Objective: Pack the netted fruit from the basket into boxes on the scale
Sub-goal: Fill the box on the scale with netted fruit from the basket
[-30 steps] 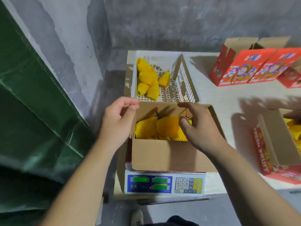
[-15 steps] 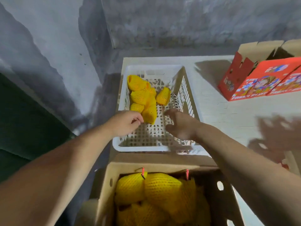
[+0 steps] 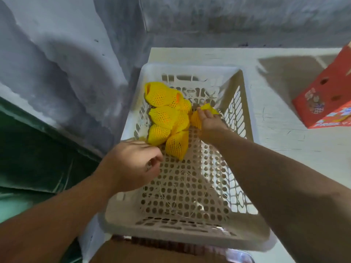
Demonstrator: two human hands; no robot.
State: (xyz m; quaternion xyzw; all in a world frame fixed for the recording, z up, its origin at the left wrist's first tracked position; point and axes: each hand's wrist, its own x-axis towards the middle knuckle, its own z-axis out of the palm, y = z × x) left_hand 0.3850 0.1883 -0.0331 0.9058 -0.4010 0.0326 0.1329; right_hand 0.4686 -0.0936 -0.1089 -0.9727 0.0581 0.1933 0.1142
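Nearest, the box point(image 3: 152, 252) edge shows at the bottom. Beyond it, over the basket point(image 3: 245, 238), the left hand point(image 3: 131, 164) hovers with its grip loosely curled on nothing, just short of the closest fruit point(image 3: 176, 147), whose long axis runs up and away. Farther in, the right hand point(image 3: 208, 122) has its grip on a separate fruit point(image 3: 195, 118) beside the pile. Basket and red carton point(image 3: 322, 103) sit on a white desk point(image 3: 284, 139) against a grey wall point(image 3: 228, 19).

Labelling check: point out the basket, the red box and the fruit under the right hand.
basket point(image 3: 245, 114): head view, right slotted wall.
red box point(image 3: 326, 103): head view, printed side face.
netted fruit point(image 3: 195, 119): head view, yellow net left of the right hand point(image 3: 209, 120).
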